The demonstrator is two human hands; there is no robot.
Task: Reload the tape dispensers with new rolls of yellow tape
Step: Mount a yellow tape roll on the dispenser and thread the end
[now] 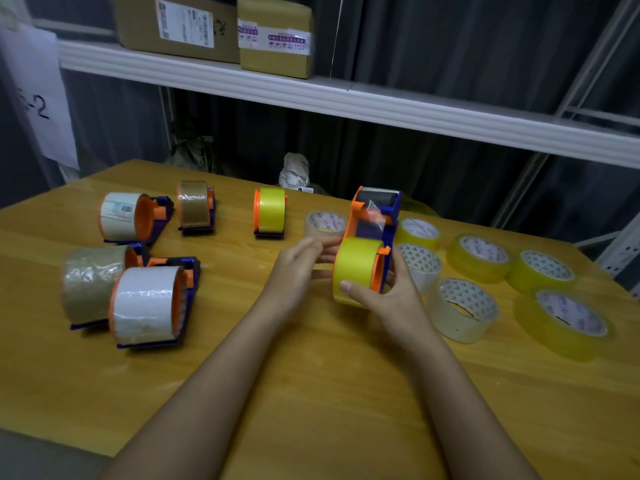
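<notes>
we've got the orange-and-blue plastic tape dispenser (375,233) up over the middle of the yellow wooden table (311,393), a yellow tape roll (355,266) sitting in it. our right hand (388,299) curls round the roll and frame, thumb on the tape; our left hand (298,268) touches the roll's far side with fairly straight fingers — blurry though. loose yellowish and clear tape rolls (479,258) crowd the right, five loaded dispensers (149,303) lie on the left.

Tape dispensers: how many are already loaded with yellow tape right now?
2. One yellow-loaded dispenser stands at the table's far middle; the held dispenser with a yellow roll is between both hands. The four on the left carry other tape.
</notes>
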